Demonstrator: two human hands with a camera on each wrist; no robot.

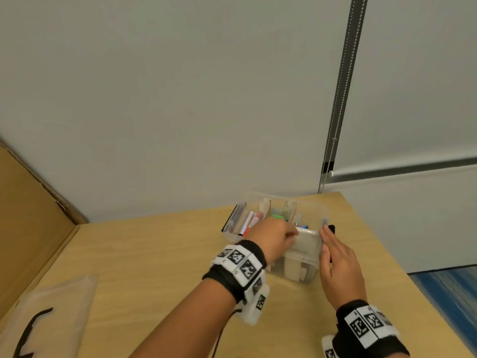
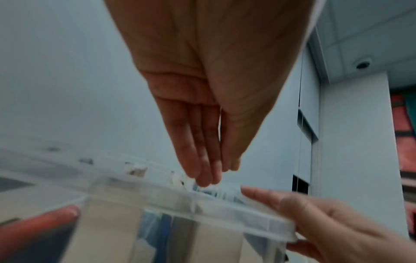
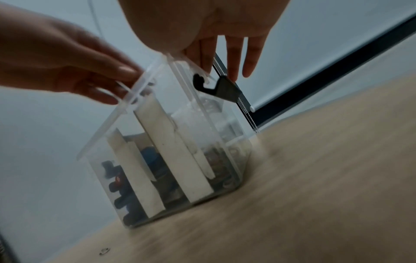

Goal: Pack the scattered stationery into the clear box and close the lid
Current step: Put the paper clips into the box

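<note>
The clear box [image 1: 305, 245] stands lidless on the wooden table [image 1: 154, 254], split by pale dividers. Markers [image 1: 251, 220] lie in its left compartment and a green item [image 1: 278, 217] in the middle one. My left hand [image 1: 276, 236] hovers over the near rim [image 2: 180, 201], its straight fingers [image 2: 202, 160] pointing down at it. My right hand [image 1: 335, 259] lies flat against the box's right end, with its fingertips by the black latch [image 3: 223, 87]. The clear lid [image 1: 51, 313] with a black handle lies on the table at the near left.
A cardboard sheet [image 1: 25, 228] leans along the left side. The wall stands right behind the box. The table's right edge drops to a blue floor [image 1: 451, 293]. A small metal piece [image 3: 104, 250] lies on the table in front of the box.
</note>
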